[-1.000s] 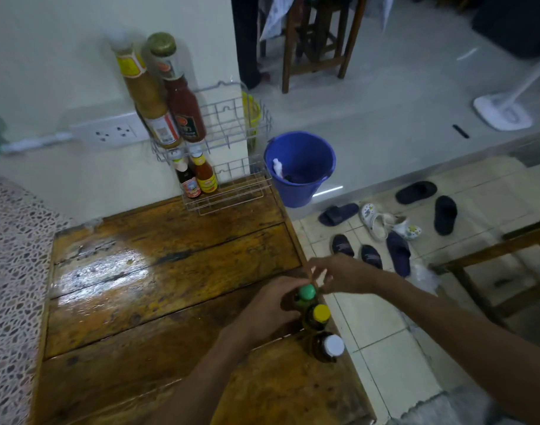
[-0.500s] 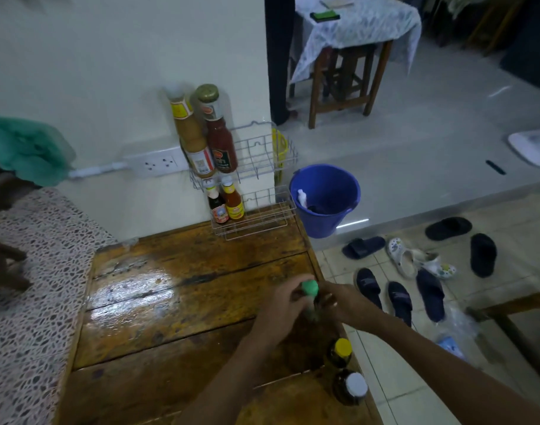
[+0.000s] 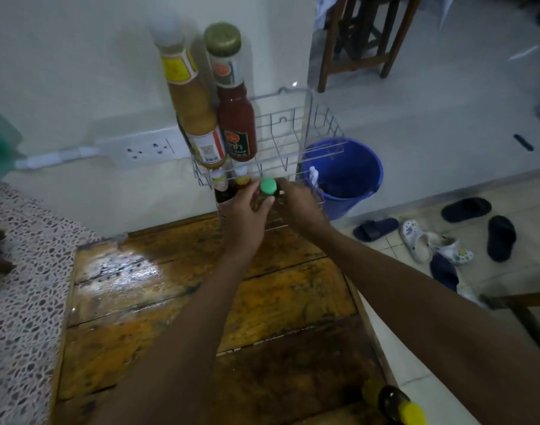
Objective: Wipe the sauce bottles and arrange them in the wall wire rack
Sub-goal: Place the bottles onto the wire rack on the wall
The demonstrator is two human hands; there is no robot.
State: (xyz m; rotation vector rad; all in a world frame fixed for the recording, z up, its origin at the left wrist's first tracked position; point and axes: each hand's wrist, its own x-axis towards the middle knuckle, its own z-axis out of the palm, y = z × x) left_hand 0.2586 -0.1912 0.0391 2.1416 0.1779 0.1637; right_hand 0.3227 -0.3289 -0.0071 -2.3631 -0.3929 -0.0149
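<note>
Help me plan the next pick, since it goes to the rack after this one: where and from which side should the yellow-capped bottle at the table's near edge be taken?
Take the yellow-capped bottle round its dark body just below the cap, probably coming from the left over the wooden table. It sits at the right edge, partly cut off by the frame.

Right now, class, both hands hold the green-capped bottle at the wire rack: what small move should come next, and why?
Probably lower the green-capped bottle onto the lower shelf of the wire rack, just right of the two small bottles already standing there. Left hand and right hand grip it at that level, and the space beside them looks free.
</note>
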